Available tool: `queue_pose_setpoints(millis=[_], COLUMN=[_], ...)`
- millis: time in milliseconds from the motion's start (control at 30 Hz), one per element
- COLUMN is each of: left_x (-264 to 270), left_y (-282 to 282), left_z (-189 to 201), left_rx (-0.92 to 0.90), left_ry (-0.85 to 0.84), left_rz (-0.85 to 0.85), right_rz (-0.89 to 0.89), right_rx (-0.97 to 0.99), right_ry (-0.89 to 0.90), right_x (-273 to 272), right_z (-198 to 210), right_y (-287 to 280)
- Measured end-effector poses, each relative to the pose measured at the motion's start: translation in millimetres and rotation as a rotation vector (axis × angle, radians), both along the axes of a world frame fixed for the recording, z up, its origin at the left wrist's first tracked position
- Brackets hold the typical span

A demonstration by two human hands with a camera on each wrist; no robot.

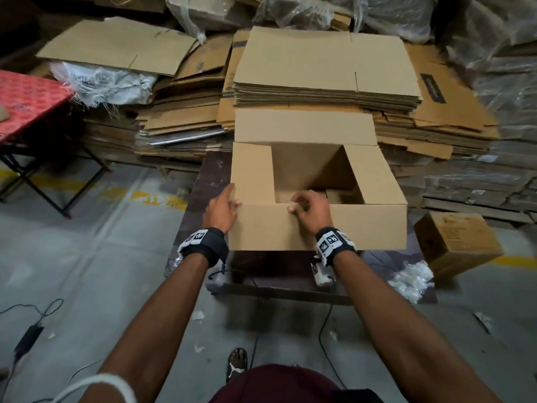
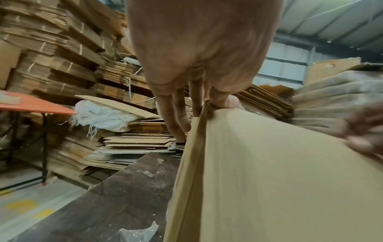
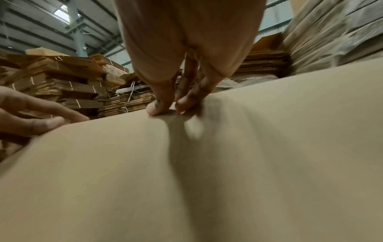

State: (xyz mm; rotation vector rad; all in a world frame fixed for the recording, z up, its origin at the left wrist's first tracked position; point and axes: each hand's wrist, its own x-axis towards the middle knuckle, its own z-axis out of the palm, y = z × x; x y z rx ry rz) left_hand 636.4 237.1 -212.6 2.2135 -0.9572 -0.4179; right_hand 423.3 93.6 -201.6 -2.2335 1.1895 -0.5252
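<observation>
An open brown cardboard box (image 1: 319,228) stands on a dark low board (image 1: 209,175). Its far flap stands up, its side flaps lie folded inward, and its near flap is upright before me. My left hand (image 1: 235,196) holds the near left corner, with the fingers down the left wall and the thumb on the near flap. The left wrist view shows that hand (image 2: 207,104) pinching the flap's edge on the box (image 2: 269,163). My right hand (image 1: 295,203) grips the top edge of the near flap, fingers curled over it. In the right wrist view that hand (image 3: 170,106) pinches the cardboard (image 3: 207,163).
Stacks of flattened cartons (image 1: 325,68) fill the back and both sides. A red folding table (image 1: 26,103) stands at the left. A small closed carton (image 1: 456,242) and crumpled plastic (image 1: 412,277) lie at the right. Cables (image 1: 32,330) run across the grey floor near my foot (image 1: 236,362).
</observation>
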Motion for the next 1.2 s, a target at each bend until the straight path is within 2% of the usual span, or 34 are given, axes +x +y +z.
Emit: queue_pose_setpoints(millis=[67,233,433,533,600,667,733,800,867,933,1000,1100,1200], left_x=[10.8,16.1,1.7,-1.1,1.2,4.7,10.6,22.7,40.3,57.2,69.3,76.0,63.9], left_y=[-4.4,-22.4,-62.0,-80.7,-85.3,-82.7,-75.4,-63.5,-50.7,-38.4,-29.7,-26.0,-34.6], left_z=[0.8,6.6,5.8,10.5,18.9,33.1,49.0,64.0,72.1,70.1,55.7,26.5,6.7], left_rx=[0.013,0.115,0.284,0.392,0.382,0.260,0.058,-0.070,-0.029,0.115,0.252,0.362,0.315], left_ry=[-0.006,-0.176,-0.488,-0.556,-0.623,-0.692,-0.750,-0.819,-0.856,-0.837,-0.767,-0.561,-0.332], left_rz=[-0.001,-0.080,-0.477,-0.603,-0.652,-0.644,-0.568,-0.395,-0.162,0.026,0.073,-0.045,-0.164], right_rz=[-0.022,-0.158,-0.252,-0.251,-0.252,-0.255,-0.253,-0.255,-0.266,-0.275,-0.269,-0.249,-0.273], right_rx=[0.011,-0.075,-0.082,-0.078,-0.090,-0.100,-0.097,-0.090,-0.096,-0.104,-0.100,-0.100,-0.092], right_ry=[0.024,0.128,0.126,0.128,0.131,0.137,0.131,0.116,0.107,0.098,0.066,0.015,0.035], right_x=[-10.6,-0.9,14.9,16.1,16.0,15.9,16.3,17.3,18.3,19.9,22.0,26.4,30.9], right_z=[1.7,0.2,-2.3,-0.7,-1.1,-1.6,-3.7,-7.0,-10.7,-13.8,-14.9,-15.8,-17.6], right_y=[-12.0,-18.6,-12.2,-11.8,-9.9,-8.4,-9.5,-10.5,-11.9,-12.9,-13.3,-14.8,-15.0])
